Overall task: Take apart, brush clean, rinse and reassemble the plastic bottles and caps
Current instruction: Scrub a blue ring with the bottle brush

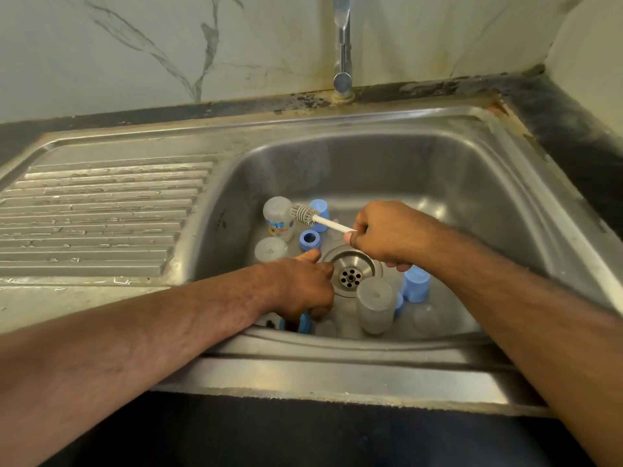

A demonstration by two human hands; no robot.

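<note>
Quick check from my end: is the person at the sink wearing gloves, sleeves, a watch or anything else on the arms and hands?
Nothing is worn. The left hand and right hand are both bare, without gloves, and no rings show. Both forearms are uncovered to the picture's edge: no sleeves, watch or wristband are visible.

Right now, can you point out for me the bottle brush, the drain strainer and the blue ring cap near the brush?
bottle brush (301, 214), head view, on its grey bristle head.
drain strainer (350, 276), head view, on its perforated centre.
blue ring cap (309, 240), head view, on its top rim.
</note>
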